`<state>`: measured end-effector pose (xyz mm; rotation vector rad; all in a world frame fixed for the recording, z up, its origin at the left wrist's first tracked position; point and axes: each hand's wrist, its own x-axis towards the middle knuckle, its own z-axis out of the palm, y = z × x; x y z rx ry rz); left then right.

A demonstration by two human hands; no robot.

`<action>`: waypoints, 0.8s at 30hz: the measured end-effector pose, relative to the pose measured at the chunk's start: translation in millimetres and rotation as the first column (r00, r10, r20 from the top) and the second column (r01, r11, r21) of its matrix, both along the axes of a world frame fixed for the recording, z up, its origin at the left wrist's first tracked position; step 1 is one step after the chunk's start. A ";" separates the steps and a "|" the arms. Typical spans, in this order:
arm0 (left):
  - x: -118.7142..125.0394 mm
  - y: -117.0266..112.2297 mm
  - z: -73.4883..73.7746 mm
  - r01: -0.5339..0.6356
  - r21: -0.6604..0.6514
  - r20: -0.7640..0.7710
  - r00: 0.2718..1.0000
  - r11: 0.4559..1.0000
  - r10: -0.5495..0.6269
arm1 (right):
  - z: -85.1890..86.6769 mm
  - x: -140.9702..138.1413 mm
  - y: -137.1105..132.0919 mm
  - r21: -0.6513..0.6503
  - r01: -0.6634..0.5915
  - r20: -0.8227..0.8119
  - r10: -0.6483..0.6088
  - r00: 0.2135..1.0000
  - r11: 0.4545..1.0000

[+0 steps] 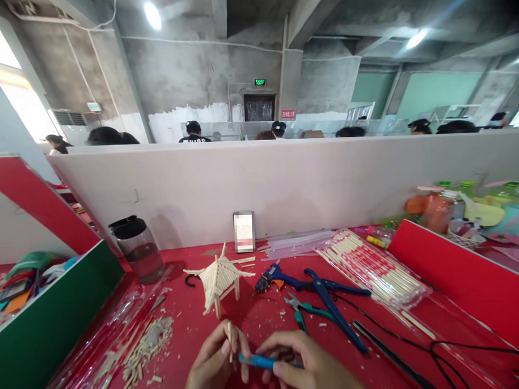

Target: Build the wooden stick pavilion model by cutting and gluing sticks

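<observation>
Near the front of the red table, my left hand (216, 355) pinches a short wooden stick (230, 340), held nearly upright between thumb and fingers. My right hand (301, 360), just beside it, grips a slim blue pen-like tool (261, 361). The tool's left end comes close to my left fingers; whether it touches the stick I cannot tell. Beyond my hands stands a small pavilion model (222, 278) built of wooden sticks, with a peaked roof and thin legs. Green-handled cutting pliers (304, 309) lie just past my right hand.
Behind the pliers lie a blue glue gun (277, 278) and a large blue cutter (327, 303). Packed sticks (376, 267) and a black cable (387, 326) are on the right. Left are wood scraps (149, 346) and a water bottle (140, 252). A phone (244, 232) leans against the white partition (199, 185).
</observation>
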<state>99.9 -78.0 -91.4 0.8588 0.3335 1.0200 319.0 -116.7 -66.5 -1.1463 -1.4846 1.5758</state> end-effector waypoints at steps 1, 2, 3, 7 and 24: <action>0.6 -0.9 -2.6 0.022 0.013 -0.010 1.000 1.000 -0.022 | 4.0 -3.8 -1.3 -0.001 -0.003 0.026 0.003 1.000 1.000; 1.4 -1.9 -5.3 0.047 0.025 -0.019 0.999 0.999 -0.047 | 8.0 -7.5 -2.2 0.006 0.000 0.049 -0.001 0.999 1.000; 2.4 -2.9 -8.1 0.074 0.037 -0.026 0.997 0.997 -0.073 | 11.6 -10.9 -2.5 0.021 0.001 0.069 -0.002 0.998 1.000; 5.8 -5.3 -15.1 0.113 0.045 -0.013 0.994 0.993 -0.113 | 18.6 -18.8 -0.2 0.097 -0.047 0.120 0.035 0.992 0.994; 6.4 -0.6 -5.1 -0.246 -0.003 -0.276 0.932 0.969 0.236 | -5.9 -21.2 2.3 0.072 0.286 -0.332 -0.248 0.910 0.955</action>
